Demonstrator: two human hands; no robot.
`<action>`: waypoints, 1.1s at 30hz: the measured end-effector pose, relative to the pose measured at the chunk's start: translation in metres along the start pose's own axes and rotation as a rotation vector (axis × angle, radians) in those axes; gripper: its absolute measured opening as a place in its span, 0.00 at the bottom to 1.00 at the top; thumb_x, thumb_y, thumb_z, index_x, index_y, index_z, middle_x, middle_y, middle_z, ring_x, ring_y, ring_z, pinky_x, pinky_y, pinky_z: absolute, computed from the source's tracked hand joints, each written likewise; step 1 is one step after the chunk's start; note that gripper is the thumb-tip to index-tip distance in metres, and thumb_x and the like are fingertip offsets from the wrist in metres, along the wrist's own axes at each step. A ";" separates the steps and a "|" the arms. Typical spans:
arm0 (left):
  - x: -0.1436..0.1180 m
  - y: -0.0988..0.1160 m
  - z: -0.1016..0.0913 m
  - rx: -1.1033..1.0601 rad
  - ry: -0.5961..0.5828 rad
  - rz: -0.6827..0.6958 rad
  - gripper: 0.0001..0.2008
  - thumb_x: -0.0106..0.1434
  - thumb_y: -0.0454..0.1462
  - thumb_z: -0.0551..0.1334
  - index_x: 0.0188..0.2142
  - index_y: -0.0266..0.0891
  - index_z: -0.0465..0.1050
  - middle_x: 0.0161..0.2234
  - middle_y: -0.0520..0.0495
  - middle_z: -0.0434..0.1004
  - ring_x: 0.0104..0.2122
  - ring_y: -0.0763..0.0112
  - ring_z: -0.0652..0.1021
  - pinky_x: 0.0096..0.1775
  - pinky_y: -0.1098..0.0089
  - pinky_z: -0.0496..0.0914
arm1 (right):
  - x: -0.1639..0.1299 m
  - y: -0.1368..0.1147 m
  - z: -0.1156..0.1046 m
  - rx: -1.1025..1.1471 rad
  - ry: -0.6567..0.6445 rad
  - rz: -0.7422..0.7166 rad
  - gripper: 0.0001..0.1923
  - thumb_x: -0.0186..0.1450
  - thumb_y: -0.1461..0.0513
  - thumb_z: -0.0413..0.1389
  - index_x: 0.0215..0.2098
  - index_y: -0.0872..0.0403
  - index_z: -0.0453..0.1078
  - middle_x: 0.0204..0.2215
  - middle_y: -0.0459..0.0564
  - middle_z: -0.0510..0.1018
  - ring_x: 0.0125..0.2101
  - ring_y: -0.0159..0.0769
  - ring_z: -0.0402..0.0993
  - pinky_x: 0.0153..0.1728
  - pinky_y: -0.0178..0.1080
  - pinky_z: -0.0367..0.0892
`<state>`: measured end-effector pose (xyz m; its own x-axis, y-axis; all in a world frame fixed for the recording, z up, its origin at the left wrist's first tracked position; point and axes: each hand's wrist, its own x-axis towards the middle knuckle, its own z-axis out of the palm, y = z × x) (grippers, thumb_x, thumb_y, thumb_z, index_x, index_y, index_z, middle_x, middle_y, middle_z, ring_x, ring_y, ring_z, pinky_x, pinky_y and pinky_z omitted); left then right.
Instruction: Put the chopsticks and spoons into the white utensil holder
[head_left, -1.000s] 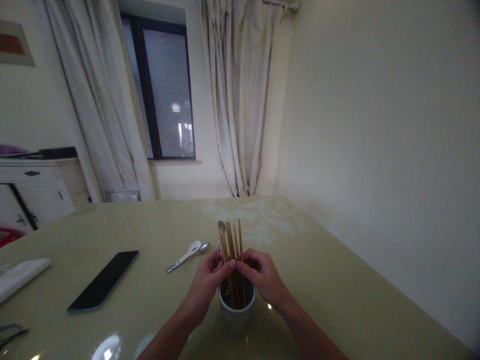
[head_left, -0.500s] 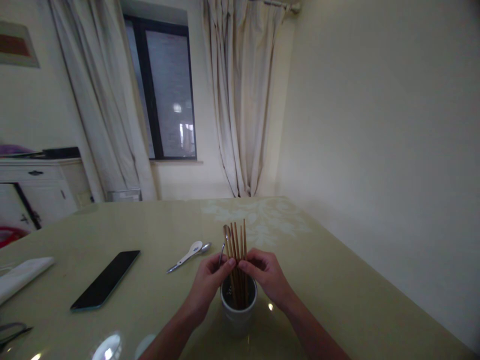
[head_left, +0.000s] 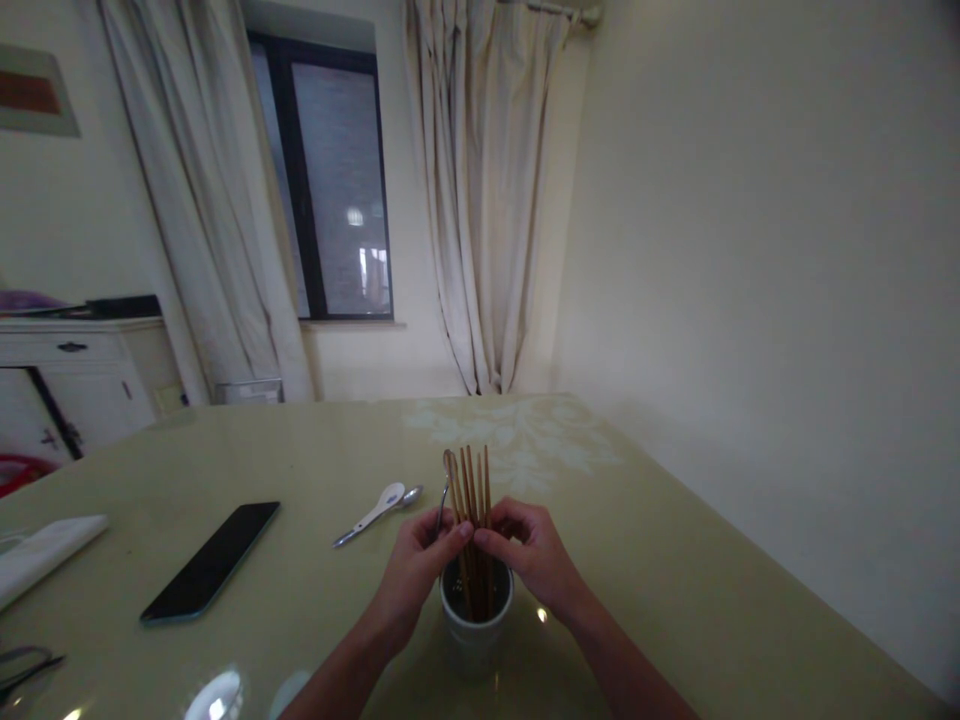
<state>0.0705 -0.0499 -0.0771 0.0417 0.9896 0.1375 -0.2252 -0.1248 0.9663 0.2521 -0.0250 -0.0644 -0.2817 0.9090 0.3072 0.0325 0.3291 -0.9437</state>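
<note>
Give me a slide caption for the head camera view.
Both hands, left hand and right hand, gather brown wooden chopsticks standing in a white ceramic cup on a glossy pale-green table.

Both bare forearms are extended forward from the lower edge and angled inward. The left hand (head_left: 415,567) and the right hand (head_left: 534,557) are brought close together, fingers curled and fingertips pinched toward each other, thumbs nearly met at the middle.
</note>
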 end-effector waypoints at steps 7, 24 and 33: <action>0.000 0.001 0.002 0.025 -0.015 0.032 0.22 0.56 0.54 0.74 0.33 0.38 0.77 0.27 0.53 0.73 0.28 0.72 0.72 0.34 0.72 0.67 | 0.000 0.000 0.000 -0.023 -0.010 -0.004 0.17 0.59 0.50 0.69 0.28 0.55 0.77 0.24 0.45 0.77 0.26 0.34 0.70 0.30 0.36 0.63; -0.010 0.023 -0.030 1.250 0.021 0.977 0.16 0.76 0.42 0.55 0.54 0.47 0.79 0.27 0.48 0.78 0.29 0.66 0.77 0.36 0.67 0.68 | -0.028 -0.025 0.005 -0.160 0.207 -0.595 0.09 0.74 0.57 0.56 0.45 0.48 0.79 0.36 0.52 0.83 0.37 0.42 0.79 0.39 0.42 0.74; 0.011 0.015 -0.060 0.974 0.462 0.540 0.22 0.76 0.48 0.46 0.52 0.41 0.73 0.41 0.43 0.78 0.40 0.60 0.77 0.44 0.63 0.71 | 0.000 -0.029 -0.024 0.340 0.721 -0.354 0.12 0.68 0.52 0.64 0.40 0.52 0.75 0.28 0.48 0.82 0.25 0.34 0.77 0.25 0.35 0.68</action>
<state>0.0091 -0.0364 -0.0746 -0.2287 0.7004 0.6761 0.7308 -0.3353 0.5945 0.2739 -0.0288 -0.0347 0.4583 0.7460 0.4832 -0.2627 0.6330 -0.7282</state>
